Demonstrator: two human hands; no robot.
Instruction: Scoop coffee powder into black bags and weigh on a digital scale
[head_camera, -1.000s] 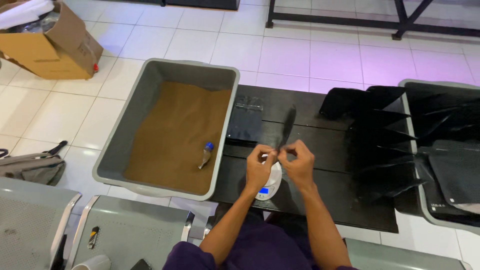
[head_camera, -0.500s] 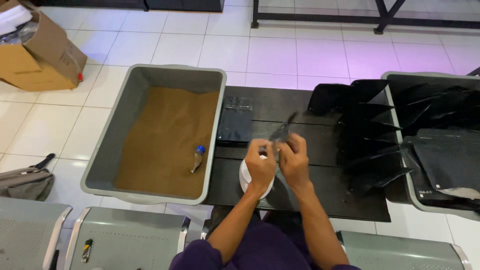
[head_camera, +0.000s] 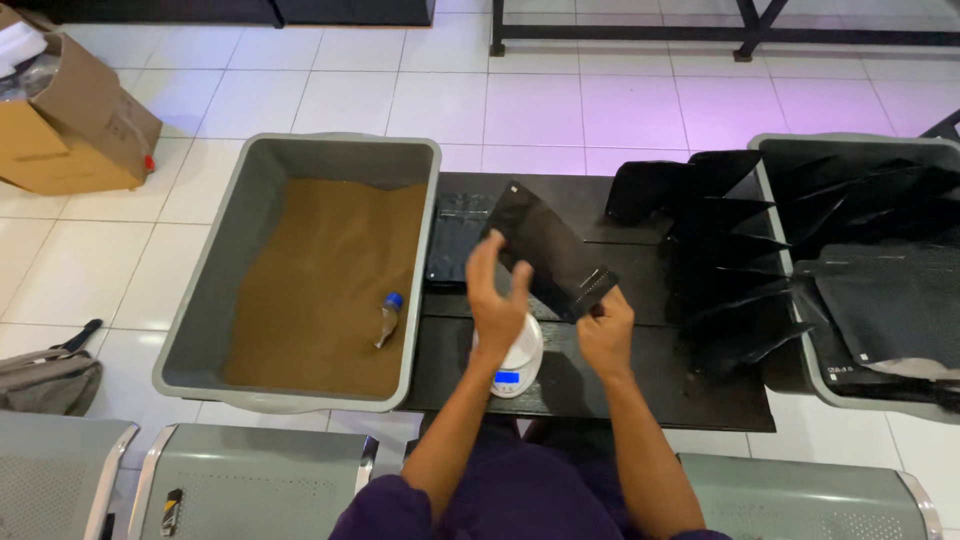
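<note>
My right hand (head_camera: 606, 332) pinches one end of a black pouch (head_camera: 545, 250), which is held flat and tilted above the black table (head_camera: 660, 380). My left hand (head_camera: 496, 296) hovers beside the pouch with its fingers spread, holding nothing. Under my left hand sits a small white scale (head_camera: 516, 368) with a blue display. To the left stands a grey tub (head_camera: 230, 270) filled with brown powder, and a small clear bottle with a blue cap (head_camera: 387, 318) lies in it.
A stack of black pouches (head_camera: 456, 238) lies on the table by the tub. More black pouches stand fanned out at right (head_camera: 720, 250), and a grey tub (head_camera: 790, 370) holds others. A cardboard box (head_camera: 70, 130) sits far left. Grey seats (head_camera: 250, 480) are near me.
The pouch was held edge-on between both hands; now it is turned flat and wide. My left hand has let go and spread open. The view shifted slightly.
</note>
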